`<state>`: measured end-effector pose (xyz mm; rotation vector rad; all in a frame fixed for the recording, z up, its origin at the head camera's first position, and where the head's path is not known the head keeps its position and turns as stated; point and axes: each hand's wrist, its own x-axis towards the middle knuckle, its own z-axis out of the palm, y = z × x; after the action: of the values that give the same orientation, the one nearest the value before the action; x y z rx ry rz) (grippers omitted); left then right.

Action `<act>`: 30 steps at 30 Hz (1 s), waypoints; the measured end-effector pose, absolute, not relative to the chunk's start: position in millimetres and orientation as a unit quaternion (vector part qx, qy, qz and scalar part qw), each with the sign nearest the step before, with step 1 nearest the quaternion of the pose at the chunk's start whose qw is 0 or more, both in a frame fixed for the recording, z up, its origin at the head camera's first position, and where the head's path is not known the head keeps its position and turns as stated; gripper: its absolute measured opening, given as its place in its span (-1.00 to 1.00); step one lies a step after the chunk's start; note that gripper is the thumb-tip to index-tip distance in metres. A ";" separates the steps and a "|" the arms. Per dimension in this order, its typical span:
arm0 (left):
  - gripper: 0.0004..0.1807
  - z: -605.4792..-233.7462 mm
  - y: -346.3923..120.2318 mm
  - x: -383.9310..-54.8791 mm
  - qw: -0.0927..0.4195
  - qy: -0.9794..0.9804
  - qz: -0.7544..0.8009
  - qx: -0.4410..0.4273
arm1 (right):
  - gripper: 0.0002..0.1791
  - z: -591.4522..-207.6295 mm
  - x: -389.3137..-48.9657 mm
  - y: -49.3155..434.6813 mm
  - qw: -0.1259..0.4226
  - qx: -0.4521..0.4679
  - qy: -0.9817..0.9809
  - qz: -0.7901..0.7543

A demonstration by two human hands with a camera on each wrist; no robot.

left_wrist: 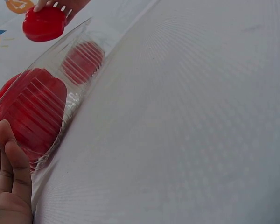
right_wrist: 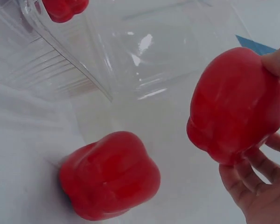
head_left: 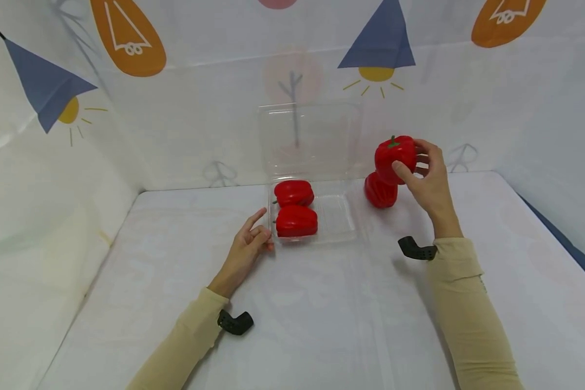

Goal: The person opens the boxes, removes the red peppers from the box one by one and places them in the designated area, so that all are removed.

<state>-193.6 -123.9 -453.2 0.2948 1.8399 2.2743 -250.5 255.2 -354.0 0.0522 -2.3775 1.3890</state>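
My right hand grips a red bell pepper with a green stem, held up off the table. Below it a second red bell pepper lies on the table, right of a clear plastic clamshell box. Inside the box's left side lie two more peppers, a rear one and a front one, stems to the left. Beside the box's left wall is my left hand, its index finger extended and fingertips at the wall. The left wrist view shows these fingers near the clear plastic.
The box's transparent lid stands raised at the back, near a white printed backdrop. A white cloth covers the table. Each wrist carries a black mount, one on the left and one on the right.
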 end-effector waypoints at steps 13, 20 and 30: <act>-0.36 -455.1 -123.1 -194.5 0.100 0.628 0.765 0.101 | -0.41 -356.9 -251.0 268.8 0.165 -0.021 -0.836 0.523; -0.36 -456.3 -122.6 -195.6 0.096 0.623 0.769 0.105 | -0.43 -357.1 -252.8 276.2 0.154 -0.037 -0.835 0.528; -0.37 -453.8 -122.5 -195.0 0.100 0.632 0.762 0.098 | -0.33 -360.3 -252.8 285.2 0.114 -0.068 -0.835 0.534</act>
<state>-195.0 -122.5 -453.8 0.2905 1.8686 2.2518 -252.8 285.2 -360.3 -0.1992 -2.4493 1.5654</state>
